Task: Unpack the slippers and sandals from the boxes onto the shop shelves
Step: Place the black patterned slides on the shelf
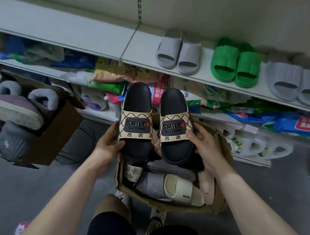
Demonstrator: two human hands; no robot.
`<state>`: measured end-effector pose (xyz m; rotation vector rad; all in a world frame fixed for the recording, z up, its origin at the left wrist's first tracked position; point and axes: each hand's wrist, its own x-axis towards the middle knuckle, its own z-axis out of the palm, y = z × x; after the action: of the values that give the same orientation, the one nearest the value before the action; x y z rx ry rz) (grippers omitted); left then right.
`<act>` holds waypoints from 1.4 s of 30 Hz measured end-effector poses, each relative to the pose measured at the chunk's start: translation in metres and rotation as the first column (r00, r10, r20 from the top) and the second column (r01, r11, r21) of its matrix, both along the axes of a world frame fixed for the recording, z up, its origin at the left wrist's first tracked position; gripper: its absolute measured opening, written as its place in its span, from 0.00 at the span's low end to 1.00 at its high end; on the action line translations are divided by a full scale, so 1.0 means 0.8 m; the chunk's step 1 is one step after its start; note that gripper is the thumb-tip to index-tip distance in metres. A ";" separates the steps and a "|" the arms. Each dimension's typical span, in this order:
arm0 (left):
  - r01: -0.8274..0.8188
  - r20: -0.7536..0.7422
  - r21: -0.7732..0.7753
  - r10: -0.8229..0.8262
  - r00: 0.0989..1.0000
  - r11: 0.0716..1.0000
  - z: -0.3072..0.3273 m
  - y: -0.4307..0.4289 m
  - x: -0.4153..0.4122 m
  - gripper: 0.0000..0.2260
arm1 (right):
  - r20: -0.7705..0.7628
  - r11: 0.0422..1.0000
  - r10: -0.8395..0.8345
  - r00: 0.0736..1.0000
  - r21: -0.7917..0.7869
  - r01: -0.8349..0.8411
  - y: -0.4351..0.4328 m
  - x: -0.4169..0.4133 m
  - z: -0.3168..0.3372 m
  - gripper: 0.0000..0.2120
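Forearms (60, 197) cross grey floor (16, 185); black slides (136, 98) held before white shelf (106, 37).

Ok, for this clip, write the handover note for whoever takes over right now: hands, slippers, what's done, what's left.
Hands: the left hand grips the left SMILE slide, the right hand grips the right SMILE slide, both held above the open box.
Done: grey pair, green pair and pale grey pair stand on the shelf.
Left: shelve the held pair. The open box holds a cream slide, a grey slide and others. A second box at left holds fleecy slippers.
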<state>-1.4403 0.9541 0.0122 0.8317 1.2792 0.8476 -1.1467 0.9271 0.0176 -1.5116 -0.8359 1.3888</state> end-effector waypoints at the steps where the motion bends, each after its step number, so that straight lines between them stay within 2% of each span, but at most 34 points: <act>1: -0.009 0.004 0.022 0.009 1.000 1.000 0.008 0.011 -0.006 0.31 | 0.010 1.000 -0.001 1.000 0.027 0.001 0.012 -0.006 0.011 0.14; 5: -0.016 0.011 0.076 0.015 1.000 0.997 0.032 0.067 -0.041 0.31 | 0.050 0.993 -0.010 0.999 0.114 0.005 0.075 -0.036 0.039 0.20; 8: -0.026 -0.008 0.112 0.027 1.000 0.993 0.045 0.125 -0.073 0.30 | 0.073 0.990 -0.009 0.997 0.141 -0.002 0.135 -0.067 0.047 0.19; 11: -0.012 -0.033 0.152 0.018 0.999 0.988 0.057 0.192 -0.101 0.29 | 0.047 0.986 -0.046 0.998 0.163 0.037 0.200 -0.105 0.048 0.22; 16: 0.040 -0.204 0.118 -0.015 0.979 0.992 0.060 0.324 -0.143 0.27 | 0.035 0.979 -0.192 0.981 0.083 0.188 0.310 -0.164 0.029 0.22; 19: 0.089 -0.249 0.113 -0.059 0.967 0.990 0.055 0.387 -0.152 0.25 | 0.015 0.959 -0.282 0.959 0.009 0.282 0.363 -0.181 0.014 0.28; 25: 0.148 -0.190 0.032 -0.139 0.972 0.988 0.035 0.461 -0.144 0.24 | 0.024 0.942 -0.337 0.941 -0.006 0.337 0.414 -0.194 0.013 0.20; 27: 0.165 -0.200 0.054 -0.152 0.968 0.985 0.030 0.474 -0.138 0.23 | 0.206 0.955 -0.294 0.933 0.023 0.296 0.425 -0.195 0.015 0.18; 29: 0.241 -0.358 0.132 -0.180 0.916 0.962 0.024 0.486 -0.133 0.22 | 0.499 0.973 -0.219 0.839 0.049 0.225 0.434 -0.192 0.015 0.19; 32: 0.430 -0.692 0.241 -0.157 0.704 0.870 0.021 0.488 -0.128 0.17 | 0.711 0.992 -0.125 0.692 0.066 0.112 0.440 -0.188 0.014 0.20; 34: 0.510 -0.748 0.314 -0.122 0.652 0.801 0.019 0.485 -0.126 0.16 | 0.800 0.995 -0.067 0.596 0.102 -0.025 0.440 -0.191 0.014 0.27; 36: 0.607 -0.729 0.354 -0.196 0.655 0.712 0.011 0.481 -0.127 0.27 | 0.874 0.981 -0.033 0.484 0.122 -0.153 0.439 -0.198 0.012 0.35; 38: 0.690 -0.777 0.313 -0.241 0.581 0.653 -0.005 0.482 -0.128 0.48 | 0.921 0.970 -0.046 0.388 0.134 -0.202 0.444 -0.201 0.006 0.38; 39: 0.713 -0.806 0.285 -0.243 0.541 0.641 -0.013 0.484 -0.128 0.55 | 0.927 0.969 -0.057 0.371 0.141 -0.202 0.449 -0.200 0.002 0.38; 42: 0.725 -0.827 0.302 -0.208 0.523 0.619 -0.019 0.494 -0.118 0.60 | 0.924 0.963 -0.073 0.377 0.164 -0.215 0.466 -0.193 -0.003 0.37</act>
<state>-1.5347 1.3495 -0.0032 2.1768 1.2837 0.4153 -1.3011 1.3000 0.0151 -2.0330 -1.7142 0.2620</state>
